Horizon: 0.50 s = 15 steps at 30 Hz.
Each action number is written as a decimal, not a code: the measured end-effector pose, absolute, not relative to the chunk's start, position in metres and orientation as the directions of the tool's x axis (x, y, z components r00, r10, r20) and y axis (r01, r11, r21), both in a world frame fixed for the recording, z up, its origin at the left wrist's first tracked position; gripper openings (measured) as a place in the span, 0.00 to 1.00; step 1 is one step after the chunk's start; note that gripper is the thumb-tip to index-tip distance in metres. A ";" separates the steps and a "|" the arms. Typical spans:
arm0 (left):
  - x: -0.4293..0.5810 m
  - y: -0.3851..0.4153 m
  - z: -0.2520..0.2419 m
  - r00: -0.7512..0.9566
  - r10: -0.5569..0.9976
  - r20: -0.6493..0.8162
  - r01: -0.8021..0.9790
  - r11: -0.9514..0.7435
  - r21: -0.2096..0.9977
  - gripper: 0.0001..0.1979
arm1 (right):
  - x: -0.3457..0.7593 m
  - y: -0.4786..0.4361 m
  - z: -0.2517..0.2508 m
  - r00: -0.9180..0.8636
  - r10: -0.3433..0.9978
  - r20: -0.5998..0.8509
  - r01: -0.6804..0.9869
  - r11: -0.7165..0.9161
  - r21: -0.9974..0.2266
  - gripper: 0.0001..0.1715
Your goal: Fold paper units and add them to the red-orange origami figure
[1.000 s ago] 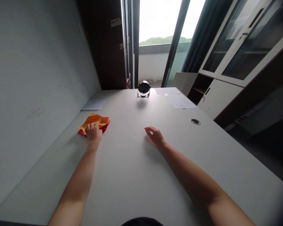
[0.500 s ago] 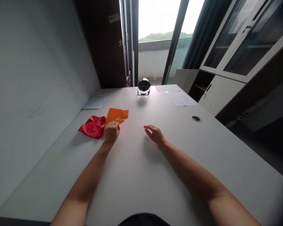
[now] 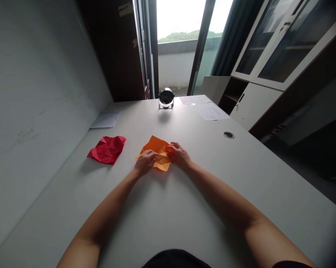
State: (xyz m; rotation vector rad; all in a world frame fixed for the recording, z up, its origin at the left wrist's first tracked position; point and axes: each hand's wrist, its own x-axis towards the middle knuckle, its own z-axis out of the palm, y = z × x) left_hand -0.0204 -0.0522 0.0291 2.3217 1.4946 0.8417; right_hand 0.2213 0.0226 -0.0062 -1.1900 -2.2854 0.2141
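Note:
A creased sheet of orange paper (image 3: 157,143) is held between my two hands over the middle of the white table (image 3: 157,208). My left hand (image 3: 146,162) grips its left edge with fingers and thumb closed. At the right edge, the fingers of my right hand (image 3: 179,153) are bent around the sheet, some of them seen through or behind the orange. A crumpled red sheet of paper (image 3: 107,149) lies to the left, apart from both hands, with its folds standing up a little.
A round black device on a silver stand (image 3: 166,97) is at the table's far edge. White papers lie at the back left (image 3: 105,119) and back right (image 3: 212,111). A cable hole (image 3: 228,135) is set in the tabletop at right. A wall (image 3: 39,111) borders the left side.
My left hand has brought the orange paper rightward, away from the red one. My right hand has closed on its right edge. The view has shifted slightly.

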 end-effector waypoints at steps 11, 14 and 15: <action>-0.036 -0.041 0.006 0.280 0.942 0.184 0.926 -0.316 0.208 0.27 | 0.212 0.012 0.014 -0.530 0.679 0.509 0.705 0.686 -0.180 0.16; -0.033 -0.044 0.016 0.275 0.947 0.165 0.935 -0.304 0.184 0.28 | 0.213 0.015 0.019 -0.653 0.629 0.422 0.575 0.774 -0.265 0.13; -0.032 -0.043 0.017 0.272 0.948 0.164 0.936 -0.300 0.183 0.28 | 0.214 0.017 0.020 -0.674 0.634 0.380 0.549 0.774 -0.317 0.12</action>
